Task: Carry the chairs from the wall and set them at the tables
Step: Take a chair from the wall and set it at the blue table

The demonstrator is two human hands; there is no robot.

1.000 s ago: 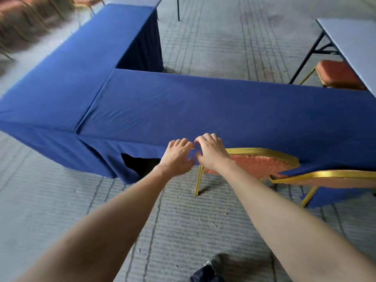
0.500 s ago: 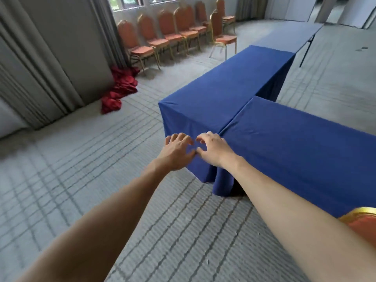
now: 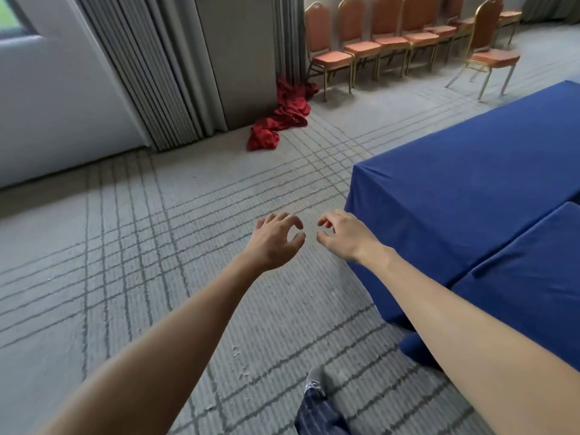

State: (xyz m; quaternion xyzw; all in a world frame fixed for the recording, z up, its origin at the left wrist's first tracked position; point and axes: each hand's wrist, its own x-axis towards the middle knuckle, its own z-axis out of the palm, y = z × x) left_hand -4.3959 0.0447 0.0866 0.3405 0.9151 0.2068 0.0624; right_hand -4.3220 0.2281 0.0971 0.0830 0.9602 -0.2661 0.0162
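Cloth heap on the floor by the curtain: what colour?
Red; the cloth heap shows plainly in the head view.

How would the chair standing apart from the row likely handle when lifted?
The chair probably lifts rigid: its frame looks like metal tubing. Its tall back may tip it backward. Thin legs could snag the carpet if pushed.

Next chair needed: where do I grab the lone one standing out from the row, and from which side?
Likely the lone chair by its arched top rail, from behind, picture-left: its back stands upright and exposed, seat jutting away.
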